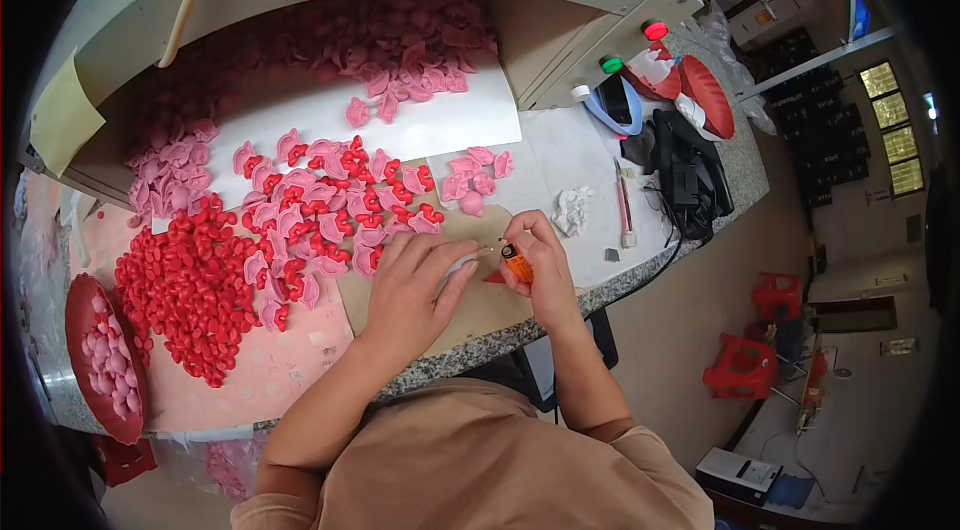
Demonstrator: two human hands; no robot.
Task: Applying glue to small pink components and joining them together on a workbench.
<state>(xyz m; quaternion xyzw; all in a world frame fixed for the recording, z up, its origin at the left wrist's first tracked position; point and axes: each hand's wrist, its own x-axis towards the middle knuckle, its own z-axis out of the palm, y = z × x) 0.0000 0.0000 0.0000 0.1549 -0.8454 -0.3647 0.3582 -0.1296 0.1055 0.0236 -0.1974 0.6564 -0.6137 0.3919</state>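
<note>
- At far left, beside the heap of red pieces: a red dish [123, 427] with pink rounded pieces [112, 365] inside.
- Next along, on a pale pink sheet: a loose heap of glossy red pieces [190, 290]. Could slide or scatter if brushed by the left forearm.
- Beyond and rightward: many pink shell-like pieces joined with red ones [320, 225], reaching close to the left hand. Could get knocked or mixed together, given such crowding.
- Near the centre: left hand [415, 290], fingers curled, pinching a pale small item [455, 267], too small to identify. Could slip from so narrow a grip.
- Above the gap between the hands: a small cluster of pink pieces [472, 180], apart from the larger group.
- Right of the gap: right hand [540, 265], fingers wrapped around an orange-and-black cylinder [515, 263], pointed towards the left fingertips. Could jab or nick skin if misaimed, with both hands so close.
- Under both hands: a brown sheet [480, 315] near the speckled counter edge [470, 358]. Could lose a dropped part over that edge.
- Farther right: crumpled white tissue [572, 212], a slim brush-like tool [626, 210], a black bag [690, 175].
</note>
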